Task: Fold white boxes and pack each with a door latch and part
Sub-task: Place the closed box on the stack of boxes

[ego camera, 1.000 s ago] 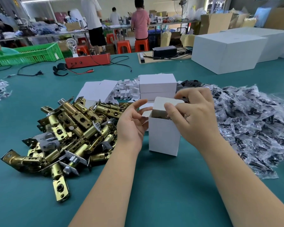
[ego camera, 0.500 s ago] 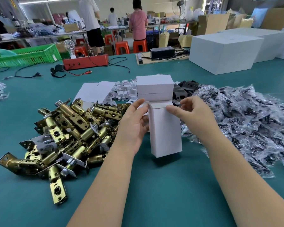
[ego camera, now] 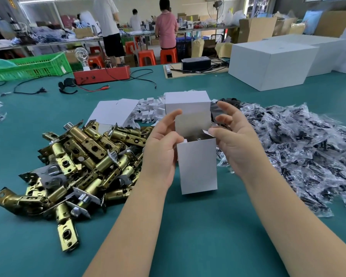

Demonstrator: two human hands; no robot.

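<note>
The left hand (ego camera: 162,148) held the left side of the white box (ego camera: 197,166). The right hand (ego camera: 234,140) pinched its right flap. The lid stood open between them.

White box (ego camera: 197,166) on a teal table (ego camera: 188,236). Brassy gold latches (ego camera: 78,156) on the left, with silver plates. Far back, a green crate (ego camera: 30,66) and orange stools (ego camera: 146,56).
</note>
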